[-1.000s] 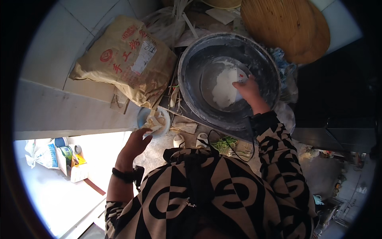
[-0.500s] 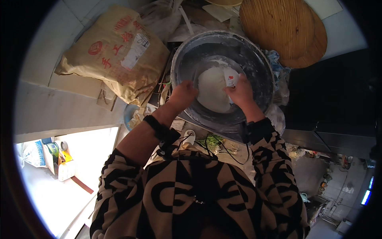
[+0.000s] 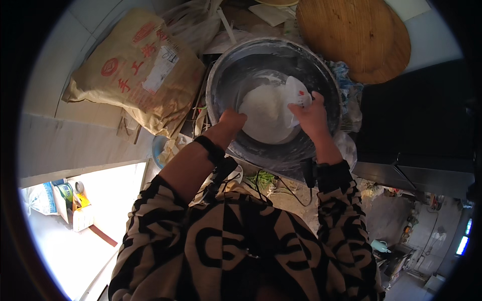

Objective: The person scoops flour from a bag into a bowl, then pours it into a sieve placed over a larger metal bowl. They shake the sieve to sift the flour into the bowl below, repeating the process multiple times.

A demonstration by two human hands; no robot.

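Right hand (image 3: 312, 116): fingers and thumb closed on the rim of a white bowl (image 3: 296, 94) with a red mark; bowl tilted over the right part of the white powder (image 3: 263, 111)
Powder lies in a round inner vessel (image 3: 254, 82), itself inside a large dark basin (image 3: 225, 80), its wall dusted white
Left hand (image 3: 233, 123): fingers curled together at the left edge of the inner vessel; whether they grip its rim, cannot tell

Change: a second ago the left hand was outside the large basin, near left, fingers apart; half a second ago it was already at the inner vessel's edge, and it remains there
Powder now covers more of the inner vessel than the smaller patch seen a second ago; bowl kept in the right hand throughout, more of its white side showing now

Around: brown paper sack (image 3: 135, 75) to the left of the basin; round wooden boards (image 3: 351, 40) far right; blue plastic bag (image 3: 346, 90) just beside the basin, right; green vegetables (image 3: 265, 179) on the floor, near side
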